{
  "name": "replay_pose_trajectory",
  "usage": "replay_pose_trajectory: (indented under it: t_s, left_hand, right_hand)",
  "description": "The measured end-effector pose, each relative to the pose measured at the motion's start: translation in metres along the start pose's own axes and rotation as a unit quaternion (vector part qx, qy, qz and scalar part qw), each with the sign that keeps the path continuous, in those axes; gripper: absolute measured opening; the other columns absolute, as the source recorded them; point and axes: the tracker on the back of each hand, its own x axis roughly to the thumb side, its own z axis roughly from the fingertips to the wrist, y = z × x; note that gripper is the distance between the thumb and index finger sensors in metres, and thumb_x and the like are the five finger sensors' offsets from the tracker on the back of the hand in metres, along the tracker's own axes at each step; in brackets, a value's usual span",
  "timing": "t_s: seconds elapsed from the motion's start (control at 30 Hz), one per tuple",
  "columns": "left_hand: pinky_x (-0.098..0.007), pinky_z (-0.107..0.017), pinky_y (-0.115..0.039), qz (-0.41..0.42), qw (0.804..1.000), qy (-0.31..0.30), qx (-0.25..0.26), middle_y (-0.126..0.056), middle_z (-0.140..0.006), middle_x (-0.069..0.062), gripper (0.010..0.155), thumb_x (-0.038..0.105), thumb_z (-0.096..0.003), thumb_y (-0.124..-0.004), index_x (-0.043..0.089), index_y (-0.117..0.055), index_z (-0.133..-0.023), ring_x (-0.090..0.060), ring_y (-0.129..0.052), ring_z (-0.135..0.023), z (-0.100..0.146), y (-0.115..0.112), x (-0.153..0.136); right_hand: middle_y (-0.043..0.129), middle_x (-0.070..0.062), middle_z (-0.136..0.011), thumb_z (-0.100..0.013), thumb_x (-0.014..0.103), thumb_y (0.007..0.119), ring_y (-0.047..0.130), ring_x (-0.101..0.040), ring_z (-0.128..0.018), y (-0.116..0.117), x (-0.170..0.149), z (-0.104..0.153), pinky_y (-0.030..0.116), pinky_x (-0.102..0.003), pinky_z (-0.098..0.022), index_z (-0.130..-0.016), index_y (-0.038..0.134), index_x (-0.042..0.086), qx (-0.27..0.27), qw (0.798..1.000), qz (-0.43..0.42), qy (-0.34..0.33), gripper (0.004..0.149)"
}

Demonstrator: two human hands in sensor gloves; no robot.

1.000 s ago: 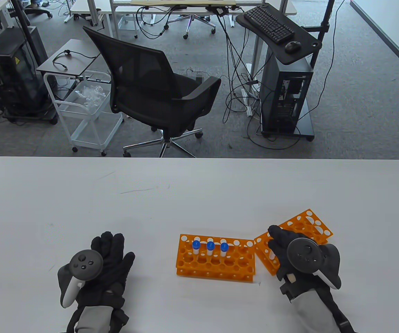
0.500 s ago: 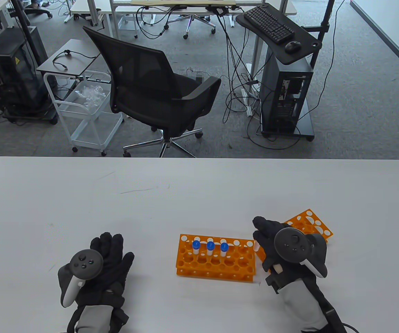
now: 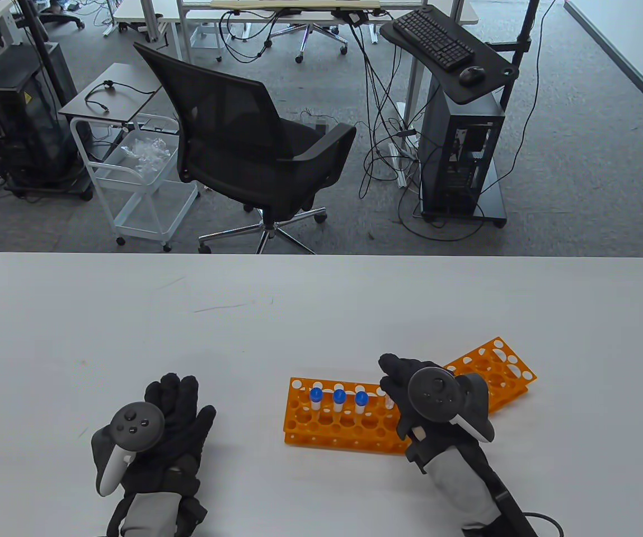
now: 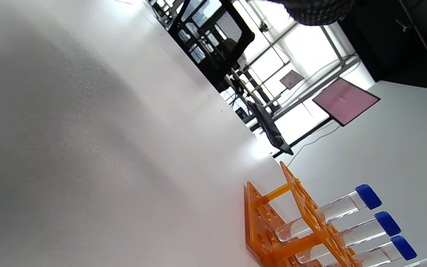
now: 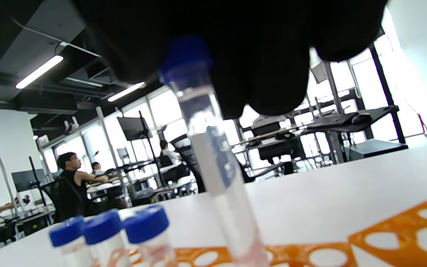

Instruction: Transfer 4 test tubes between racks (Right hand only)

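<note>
A: Rt hand (image 3: 430, 400) now over near rack (image 3: 346, 417), shifted left off far rack (image 3: 492, 372) w/ 4th tube (image 5: 213, 174). Looks like last transfer.

B: Fingers (image 5: 265, 66) curled tight round blue cap, pinching tube; tip right at a hole beside three seated tubes (image 3: 338, 400).

A: Lt hand (image 3: 159, 436)?

B: Flat on table, fingers spread, holding nothing.

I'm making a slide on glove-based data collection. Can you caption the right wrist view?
Gloved right hand holds a blue-capped test tube over the orange rack, beside three racked tubes.
</note>
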Motion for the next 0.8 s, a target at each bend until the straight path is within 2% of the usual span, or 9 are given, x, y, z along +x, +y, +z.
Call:
replay_pose_trajectory:
  t_s: [0.8]
  left_hand:
    - [-0.041, -0.075, 0.015, 0.0, 1.0, -0.002, 0.0, 0.007, -0.117, 0.017, 0.07, 0.061, -0.0588, -0.053, 0.043, -0.014, -0.114, -0.008, 0.022, -0.104, 0.0, -0.001, -0.001]
  right_hand:
    - [0.097, -0.016, -0.079, -0.045, 0.029, 0.082, 0.092, -0.043, -0.067, 0.021, 0.002, -0.001, 0.068, -0.063, -0.054, -0.088, 0.084, 0.011, 0.028, 1.0, 0.011, -0.01, 0.047]
